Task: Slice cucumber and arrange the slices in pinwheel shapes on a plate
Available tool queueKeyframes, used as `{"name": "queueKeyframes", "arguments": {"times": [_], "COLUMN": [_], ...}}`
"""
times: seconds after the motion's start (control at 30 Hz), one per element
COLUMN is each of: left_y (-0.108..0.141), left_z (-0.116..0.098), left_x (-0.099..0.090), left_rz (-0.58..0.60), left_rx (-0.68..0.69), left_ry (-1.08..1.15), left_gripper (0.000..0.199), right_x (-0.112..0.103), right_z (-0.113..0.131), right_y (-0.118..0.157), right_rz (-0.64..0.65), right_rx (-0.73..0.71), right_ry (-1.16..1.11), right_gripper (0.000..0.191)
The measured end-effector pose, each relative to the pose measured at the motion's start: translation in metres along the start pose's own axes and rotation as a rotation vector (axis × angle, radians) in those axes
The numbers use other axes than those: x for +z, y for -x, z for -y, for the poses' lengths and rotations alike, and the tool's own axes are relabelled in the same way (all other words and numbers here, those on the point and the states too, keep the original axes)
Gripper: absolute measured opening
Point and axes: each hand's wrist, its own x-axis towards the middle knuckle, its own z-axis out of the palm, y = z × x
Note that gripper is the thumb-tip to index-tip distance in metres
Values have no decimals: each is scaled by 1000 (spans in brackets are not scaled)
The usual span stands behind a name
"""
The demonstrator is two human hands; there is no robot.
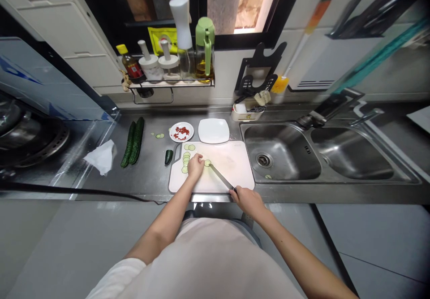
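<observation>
My right hand (247, 200) is wrapped round the handle of a kitchen knife (221, 177). The blade slants up and left across a white cutting board (243, 164), its tip at a single cucumber slice (207, 162). On the left part of the board rests my left hand (195, 166), its fingers bent and drawn together; whatever they may hold is hidden. Just left of it, several pale green cucumber slices (186, 160) lie in an overlapping row, with more slices (191, 147) above them. A dark green cucumber end (168, 157) sits beside the board's handle.
Behind the board stand a small plate of chopped red pieces (182, 132) and a white square plate (213, 131). Two whole cucumbers (133, 142) and a crumpled white cloth or paper (101, 157) lie left. A double sink (282, 153) borders the right; a condiment rack (171, 84) hangs behind.
</observation>
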Motion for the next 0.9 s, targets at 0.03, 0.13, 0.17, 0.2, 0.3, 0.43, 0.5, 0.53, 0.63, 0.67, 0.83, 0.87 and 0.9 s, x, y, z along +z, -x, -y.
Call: {"name": "queueKeyframes", "arguments": {"times": [0.03, 0.13, 0.17, 0.2, 0.3, 0.43, 0.5, 0.53, 0.63, 0.67, 0.83, 0.87, 0.9], "left_y": [0, -1, -1, -1, -1, -1, -1, -1, -1, -1, -1, -1, -1], "left_z": [0, -1, -1, 0, 0, -1, -2, -2, -3, -3, -3, -3, -2], "left_x": [0, -1, -1, -1, -1, -2, -2, -3, -4, -4, -4, -4, -4], "left_rz": [3, 7, 8, 9, 14, 21, 24, 25, 25, 25, 28, 29, 29], "left_rx": [-3, -8, -6, -5, -3, -1, -1, -2, -3, -2, -5, -5, -4], "left_ry": [-2, -4, -2, -2, -8, -13, -20, -25, -31, -31, -28, -27, -26], "left_gripper": [22, 23, 23, 23, 23, 23, 22, 22, 22, 21, 22, 22, 22], "right_x": [0, 0, 0, 1, 1, 0, -1, -2, -3, -3, -6, -7, -9], "right_z": [1, 1, 1, 1, 1, 3, 5, 5, 7, 8, 11, 12, 12], "right_y": [0, -2, -3, -4, -6, -9, -11, -12, -16, -18, -23, -23, -24], "right_rz": [0, 4, 6, 8, 11, 30, 38, 38, 25, 23, 37, 41, 46], "right_rx": [-4, -13, -15, -16, -13, -8, -3, -1, -7, -9, 1, 0, -1], "right_ry": [3, 1, -4, -8, -21, -36, -42, -44, -47, -47, -47, -46, -45], "right_gripper": [44, 44, 44, 45, 46, 47, 47, 47, 46, 46, 45, 45, 45]}}
